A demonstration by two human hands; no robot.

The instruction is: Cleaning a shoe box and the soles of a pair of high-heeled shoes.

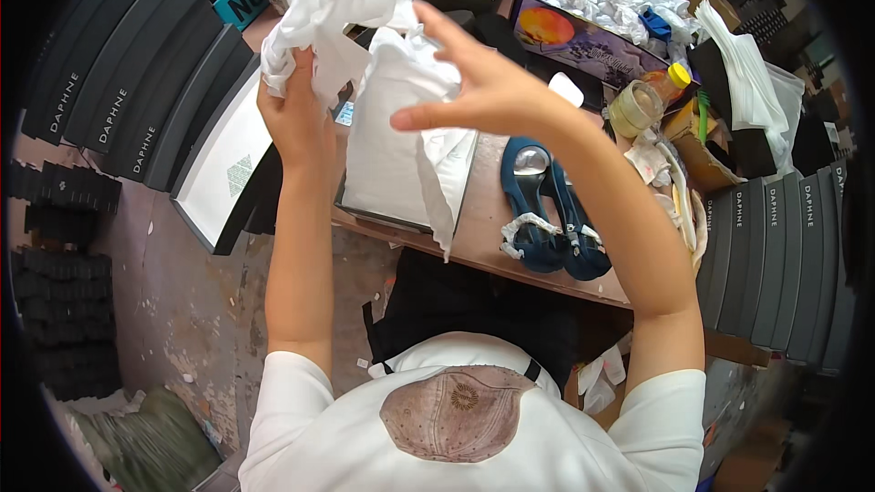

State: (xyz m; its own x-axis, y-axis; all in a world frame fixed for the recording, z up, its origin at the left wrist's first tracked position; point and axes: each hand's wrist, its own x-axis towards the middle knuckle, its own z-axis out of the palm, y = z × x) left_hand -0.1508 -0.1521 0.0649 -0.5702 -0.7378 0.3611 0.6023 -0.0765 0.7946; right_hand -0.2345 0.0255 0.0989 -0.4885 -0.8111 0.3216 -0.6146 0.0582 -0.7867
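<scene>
My left hand [296, 114] is raised over the table, its fingers closed on crumpled white tissue paper [351, 0]. Beside it my right hand [483, 82] has thumb and fingers spread apart, close to a hanging piece of the tissue, and holds nothing. Below both hands, at the table's front edge, sits an open shoebox [383, 169] lined with white paper; the tissue hides part of it. To its right lies a pair of dark blue open shoes [542, 246], with white wrapping around their straps.
A white-lined box lid [232, 159] leans at the left, beside stacked dark shoeboxes [100, 64]. More dark shoeboxes [775, 255] stand at the right. Farther back are a purple carton [570, 41] of crumpled paper, a jar [635, 109], a yellow-capped bottle [673, 79] and white sheets [743, 82].
</scene>
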